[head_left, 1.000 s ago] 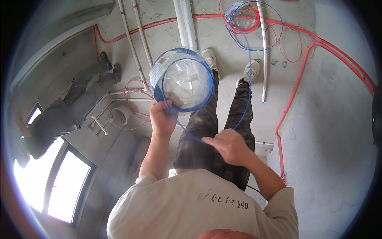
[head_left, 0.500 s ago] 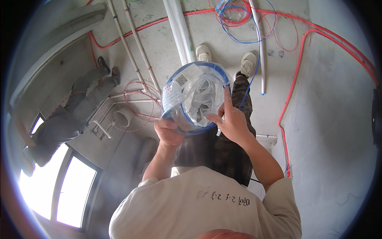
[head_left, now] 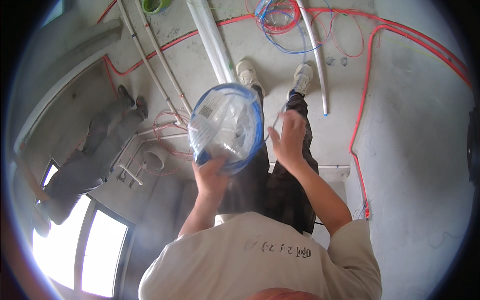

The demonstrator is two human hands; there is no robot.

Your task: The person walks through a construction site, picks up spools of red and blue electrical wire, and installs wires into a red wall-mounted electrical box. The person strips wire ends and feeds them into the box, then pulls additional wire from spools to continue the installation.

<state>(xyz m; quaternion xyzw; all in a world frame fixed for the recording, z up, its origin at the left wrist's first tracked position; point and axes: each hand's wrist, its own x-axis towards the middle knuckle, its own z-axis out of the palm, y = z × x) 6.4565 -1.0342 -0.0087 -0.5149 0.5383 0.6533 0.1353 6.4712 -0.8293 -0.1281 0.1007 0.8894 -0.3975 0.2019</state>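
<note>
A coil of blue wire [head_left: 259,122] in clear plastic wrap with a pale label is tilted in front of my legs. My left hand [head_left: 210,176] grips its lower left edge, fingers partly hidden by the wrap. My right hand [head_left: 290,137] is apart from the coil, to its right, over my leg. Its fingers are curled and smeared by motion. A thin, blurred wire strand [head_left: 274,123] shows between its thumb and fingers.
Red conduit [head_left: 367,95] runs along the floor and right wall. Loose red and blue wire loops [head_left: 285,22] lie ahead. White pipes [head_left: 315,65] and a wrapped pipe bundle [head_left: 212,40] rest on the floor. Another person [head_left: 80,155] is at the left, near a window.
The wrapped coil has shifted left and tilted in my left hand. My right hand has come off its right edge and moved away to the right, a strand now at its fingers.
</note>
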